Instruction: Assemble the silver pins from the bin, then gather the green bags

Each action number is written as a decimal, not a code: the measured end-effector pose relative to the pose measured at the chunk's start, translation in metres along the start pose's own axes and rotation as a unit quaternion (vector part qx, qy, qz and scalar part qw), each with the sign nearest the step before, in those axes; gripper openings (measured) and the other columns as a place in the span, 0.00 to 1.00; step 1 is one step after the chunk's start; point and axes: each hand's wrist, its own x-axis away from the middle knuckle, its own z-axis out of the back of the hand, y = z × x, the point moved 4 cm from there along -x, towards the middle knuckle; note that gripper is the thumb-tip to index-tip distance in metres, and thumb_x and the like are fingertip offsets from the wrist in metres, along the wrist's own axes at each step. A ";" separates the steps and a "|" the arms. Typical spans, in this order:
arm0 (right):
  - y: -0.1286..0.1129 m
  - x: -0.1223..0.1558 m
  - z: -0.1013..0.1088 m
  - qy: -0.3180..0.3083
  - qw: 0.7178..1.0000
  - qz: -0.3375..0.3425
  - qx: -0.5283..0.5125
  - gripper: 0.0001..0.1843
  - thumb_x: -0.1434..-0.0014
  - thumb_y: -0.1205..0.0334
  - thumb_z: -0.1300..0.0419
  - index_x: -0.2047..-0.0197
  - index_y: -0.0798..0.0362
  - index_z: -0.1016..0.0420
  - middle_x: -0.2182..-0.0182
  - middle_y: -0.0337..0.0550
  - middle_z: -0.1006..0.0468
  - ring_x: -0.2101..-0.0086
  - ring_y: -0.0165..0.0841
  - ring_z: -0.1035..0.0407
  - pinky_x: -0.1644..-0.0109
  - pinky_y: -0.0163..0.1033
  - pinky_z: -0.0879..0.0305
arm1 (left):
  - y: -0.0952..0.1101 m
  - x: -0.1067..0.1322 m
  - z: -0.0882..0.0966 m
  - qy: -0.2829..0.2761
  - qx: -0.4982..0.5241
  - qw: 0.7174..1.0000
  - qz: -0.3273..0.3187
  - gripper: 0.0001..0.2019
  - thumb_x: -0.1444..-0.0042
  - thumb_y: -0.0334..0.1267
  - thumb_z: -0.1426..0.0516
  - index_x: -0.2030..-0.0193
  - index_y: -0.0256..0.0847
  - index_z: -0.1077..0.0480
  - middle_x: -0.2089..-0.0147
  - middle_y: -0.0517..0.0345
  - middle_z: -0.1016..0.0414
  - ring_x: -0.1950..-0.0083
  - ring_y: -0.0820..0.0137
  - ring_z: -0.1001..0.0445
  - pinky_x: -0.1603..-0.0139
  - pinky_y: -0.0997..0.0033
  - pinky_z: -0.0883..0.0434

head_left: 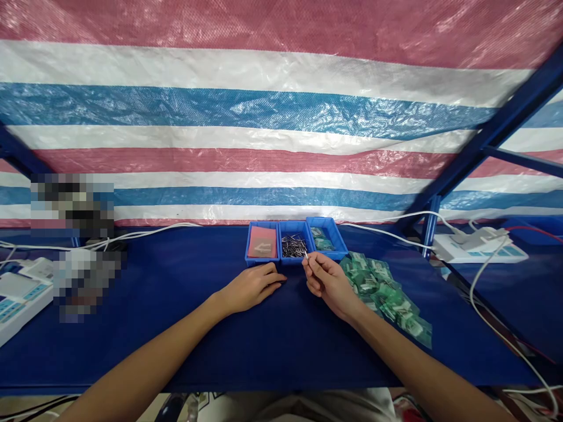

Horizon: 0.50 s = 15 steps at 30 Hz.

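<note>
Right hand (332,287): thumb and index finger pinched on a slim, shiny metal piece (307,255), held at the front edge of the middle bin (294,226); other fingers curled in. Left hand (250,288): palm down on the worktop (272,346), fingers loosely bent, near the front of the left bin (247,240); can't tell if anything is under the fingers.

Three blue bins side by side, hard plastic, box-shaped, open-topped. Middle bin: jumbled heap of thin, glossy metal pieces (294,246), straight and rod-like. Left bin: flat pink material (264,233), matte, with a small pale item on it, detail too small to read. Right bin (339,241): a few green, film-like packets (323,241), crinkled.

Right of the right hand, loose pile of thin, shiny green packets (391,296), pale contents showing through, spread on the worktop. Worktop smooth, dark blue. White boxy power strips, right (481,251) and left (21,296), thin white cables. Behind, woven plastic sheeting (281,111), wrinkled, glossy, striped red, white, blue; dark blue straight metal beam (488,132) at right.
</note>
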 end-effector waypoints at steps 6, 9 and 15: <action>0.000 0.000 0.003 0.010 1.000 0.012 0.019 0.16 0.37 0.47 0.30 0.56 0.49 0.24 0.70 0.33 0.31 0.80 0.23 0.46 0.80 0.30 0.46 | 0.000 -0.001 0.001 -0.007 -0.008 1.000 0.001 0.16 0.22 0.41 0.51 0.37 0.43 0.27 0.51 0.52 0.26 0.51 0.66 0.23 0.47 0.69 0.27; 0.002 0.001 0.005 0.010 0.998 0.013 0.055 0.16 0.36 0.48 0.30 0.54 0.49 0.24 0.77 0.29 0.37 0.81 0.24 0.45 0.80 0.30 0.44 | 0.000 -0.001 0.000 -0.012 -0.015 1.000 0.002 0.16 0.22 0.41 0.51 0.38 0.43 0.27 0.52 0.52 0.26 0.51 0.66 0.24 0.48 0.69 0.27; 0.002 0.003 0.003 0.006 0.996 -0.001 0.092 0.19 0.40 0.44 0.28 0.58 0.50 0.22 0.67 0.36 0.27 0.81 0.23 0.42 0.82 0.31 0.40 | -0.001 -0.001 0.000 -0.009 -0.017 1.000 0.000 0.15 0.22 0.42 0.51 0.39 0.43 0.27 0.53 0.53 0.27 0.52 0.66 0.24 0.49 0.70 0.28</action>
